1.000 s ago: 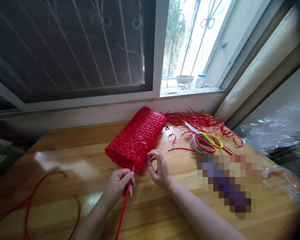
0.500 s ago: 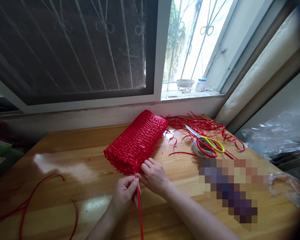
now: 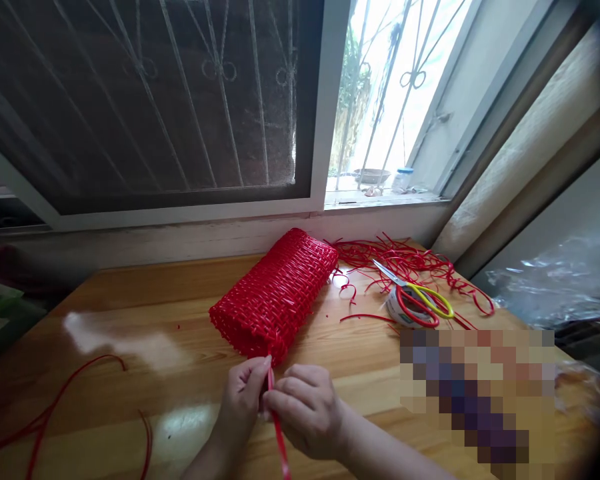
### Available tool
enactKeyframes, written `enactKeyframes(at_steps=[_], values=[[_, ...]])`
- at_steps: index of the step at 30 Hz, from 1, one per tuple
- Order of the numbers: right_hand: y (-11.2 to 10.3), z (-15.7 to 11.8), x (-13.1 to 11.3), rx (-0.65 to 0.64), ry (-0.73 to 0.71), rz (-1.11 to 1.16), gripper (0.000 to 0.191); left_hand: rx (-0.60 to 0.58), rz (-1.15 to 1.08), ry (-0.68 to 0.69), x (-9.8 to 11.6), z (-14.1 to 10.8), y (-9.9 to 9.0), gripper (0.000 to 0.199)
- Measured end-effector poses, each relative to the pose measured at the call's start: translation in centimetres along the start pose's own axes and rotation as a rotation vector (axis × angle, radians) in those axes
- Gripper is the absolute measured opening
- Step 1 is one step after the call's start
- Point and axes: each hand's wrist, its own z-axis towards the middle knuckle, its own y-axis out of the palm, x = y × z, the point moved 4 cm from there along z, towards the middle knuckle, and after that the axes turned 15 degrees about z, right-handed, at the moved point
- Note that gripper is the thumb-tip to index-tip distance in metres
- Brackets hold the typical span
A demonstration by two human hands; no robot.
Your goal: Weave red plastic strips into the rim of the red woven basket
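Observation:
A red woven basket (image 3: 280,290) lies on its side on the wooden table, its open end toward me. A red strip (image 3: 280,437) runs from the near rim of the basket down toward the bottom of the view. My left hand (image 3: 245,393) pinches the strip between thumb and finger just below the rim. On the right of the strip, my right hand (image 3: 307,408) has its fingers curled and closed on it, a little lower and nearer to me. Neither hand covers the body of the basket.
Scissors (image 3: 430,300) with red and yellow handles rest on a roll of tape (image 3: 397,308). Behind them is a tangle of red strips (image 3: 405,257). More loose strips (image 3: 47,413) lie at the left. Crumpled clear plastic (image 3: 555,277) sits at the right, beside a blurred-out patch.
My right hand has moved off the basket's near edge, back toward me, and now closes on the strip. My left hand remains at the strip near the rim. The view has shifted slightly.

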Motion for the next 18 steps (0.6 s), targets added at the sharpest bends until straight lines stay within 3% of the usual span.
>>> enactKeyframes(at_steps=[2,5,7,10,13,18], values=[[-0.6,0.1,0.7,0.137,0.104,0.144,0.015,0.072,0.011,0.026,-0.4,0.3,-0.4,0.041],[-1.1,-0.1,3.0,0.394,0.41,0.413,0.015,0.192,0.031,0.077,-0.4,0.9,-0.8,0.028],[-1.2,-0.3,4.8,0.52,0.615,0.588,0.018,0.198,-0.001,0.098,0.0,1.3,-0.6,0.029],[-1.8,-0.3,6.9,0.646,0.755,0.71,0.024,0.142,-0.1,0.076,0.4,1.8,0.3,0.036],[-2.4,-0.2,8.0,0.572,0.809,0.743,0.033,0.103,-0.194,0.02,0.4,2.1,0.9,0.037],[-1.8,-0.4,8.1,0.191,0.931,0.838,0.039,0.114,-0.348,-0.049,0.3,2.7,0.7,0.036]])
